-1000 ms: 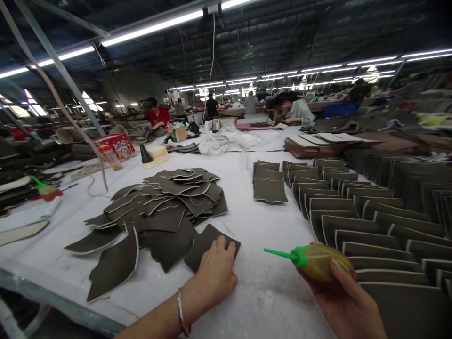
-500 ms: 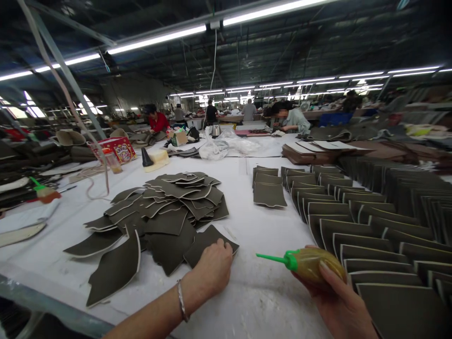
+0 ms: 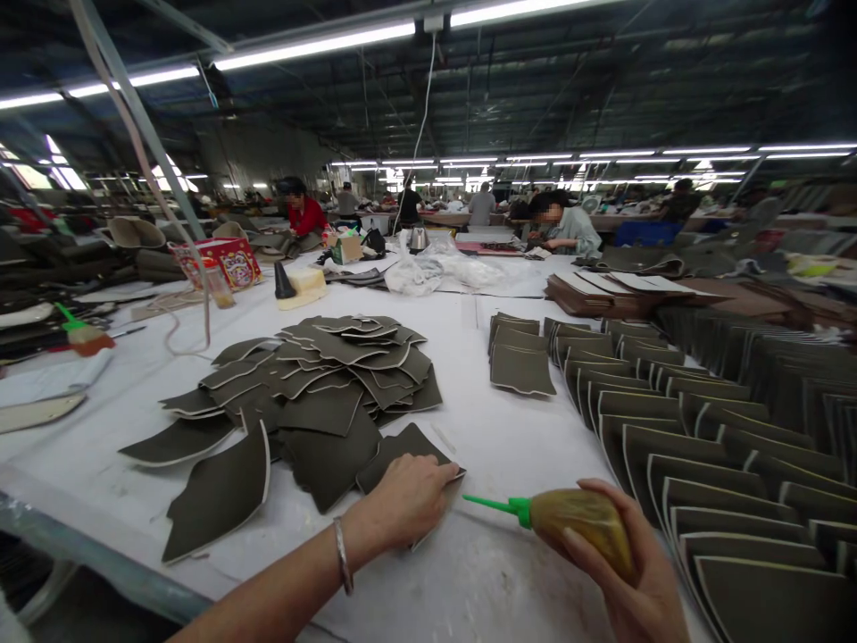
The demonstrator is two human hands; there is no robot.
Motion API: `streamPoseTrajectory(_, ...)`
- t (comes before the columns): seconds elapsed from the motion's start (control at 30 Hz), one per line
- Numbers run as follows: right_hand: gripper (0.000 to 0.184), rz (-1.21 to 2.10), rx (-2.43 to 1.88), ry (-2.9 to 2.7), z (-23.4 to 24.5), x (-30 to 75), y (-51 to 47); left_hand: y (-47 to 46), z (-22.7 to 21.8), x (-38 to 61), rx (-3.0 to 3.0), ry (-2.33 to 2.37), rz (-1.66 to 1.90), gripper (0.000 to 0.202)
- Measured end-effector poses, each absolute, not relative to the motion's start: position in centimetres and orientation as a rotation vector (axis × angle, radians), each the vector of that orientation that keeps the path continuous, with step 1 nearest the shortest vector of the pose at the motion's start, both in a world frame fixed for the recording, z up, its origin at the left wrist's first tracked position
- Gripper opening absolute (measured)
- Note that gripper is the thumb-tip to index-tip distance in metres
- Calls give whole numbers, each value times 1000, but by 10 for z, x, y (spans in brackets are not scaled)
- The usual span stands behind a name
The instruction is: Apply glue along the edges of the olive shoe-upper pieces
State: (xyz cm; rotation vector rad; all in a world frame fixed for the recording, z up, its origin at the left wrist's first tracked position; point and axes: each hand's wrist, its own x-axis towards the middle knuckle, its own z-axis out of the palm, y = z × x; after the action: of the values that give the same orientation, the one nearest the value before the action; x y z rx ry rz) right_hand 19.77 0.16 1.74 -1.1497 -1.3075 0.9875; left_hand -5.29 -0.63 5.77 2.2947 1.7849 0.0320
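Note:
My right hand (image 3: 633, 558) is wrapped round a squeeze bottle (image 3: 582, 531) of amber liquid. Its thin green nozzle points left, its tip close to the right corner of a dark grey-green sheet piece (image 3: 402, 451). My left hand (image 3: 411, 496) lies palm down on that piece, the index finger stretched towards its right edge; the thumb is hidden. This piece lies at the near right side of a loose heap of similar pieces (image 3: 328, 406) with pale edges. On the right, overlapping rows of such pieces (image 3: 703, 482) fan out towards me.
A short row of pieces (image 3: 522, 366) lies mid-table. Further back are clear plastic bags (image 3: 428, 268), a yellowish block with a black cone (image 3: 285, 281) and a red box (image 3: 234, 259). A second green-tipped bottle (image 3: 87, 338) stands left, near a hanging hose. Several people work beyond.
My left hand has gone from curled fingers to a stretched index finger on the piece. The right hand has brought the bottle left, its nozzle nearer the piece. The view has shifted slightly.

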Motion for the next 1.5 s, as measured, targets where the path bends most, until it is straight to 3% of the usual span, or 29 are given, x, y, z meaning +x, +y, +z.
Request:
streamPoseTrajectory(0.73,40,444,-1015,-1968,44,179,15,-6,56,-57,2210,1767,152,38)
streamPoseTrajectory(1.33,47,646,-1242,-1764,45,174,9,-7,61,-57,2220,1751,88,34)
streamPoseTrajectory(1.5,49,836,-1247,-1679,45,171,3,-7,61,-59,2238,1719,83,36)
